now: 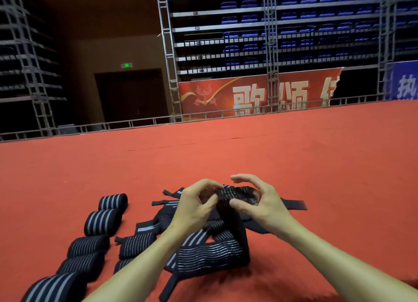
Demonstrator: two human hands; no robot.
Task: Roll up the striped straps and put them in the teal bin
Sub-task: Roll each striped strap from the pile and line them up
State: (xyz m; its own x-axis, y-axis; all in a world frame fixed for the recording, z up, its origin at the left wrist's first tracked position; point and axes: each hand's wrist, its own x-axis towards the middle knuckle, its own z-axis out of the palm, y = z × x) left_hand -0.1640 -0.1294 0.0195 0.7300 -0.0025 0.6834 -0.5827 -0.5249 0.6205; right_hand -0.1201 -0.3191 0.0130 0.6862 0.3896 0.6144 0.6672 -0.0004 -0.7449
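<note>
Across the lower 2 thirds of the frame spreads a red carpet (316, 166), seamed in faint lines. Above it, at upper right, a metal-framed seating stand (294, 19) carries rows of folded blue seats. A red banner (214, 93) with pale characters hangs along its foot, and a dark doorway (131, 96) stands to the left of that.

At lower centre, a tangled heap of loose straps (203, 254) lies on the carpet. They are black elastic bands run lengthwise with thin grey-white stripes, and some have plain black tabs at their ends that poke out to the sides. Left of the heap, 5 rolled straps (103, 220) lie in a slanting row from the lower-left corner up toward centre. Each is a fat black cylinder on its side with broad pale stripes round it, and they sit close together.

Just above the heap, the held strap (235, 193) is raised off the carpet between both hands. It is partly wound into a short roll, striped on its left part and dark and rough-looking on its right, and its unrolled tail hangs down to the heap. The left hand (194, 209) pinches the roll's left end between thumb and bent fingers. The right hand (264, 204) grips the right end, with the thumb pressed on the front, the fingers curled behind and the forefinger lifted clear above.
</note>
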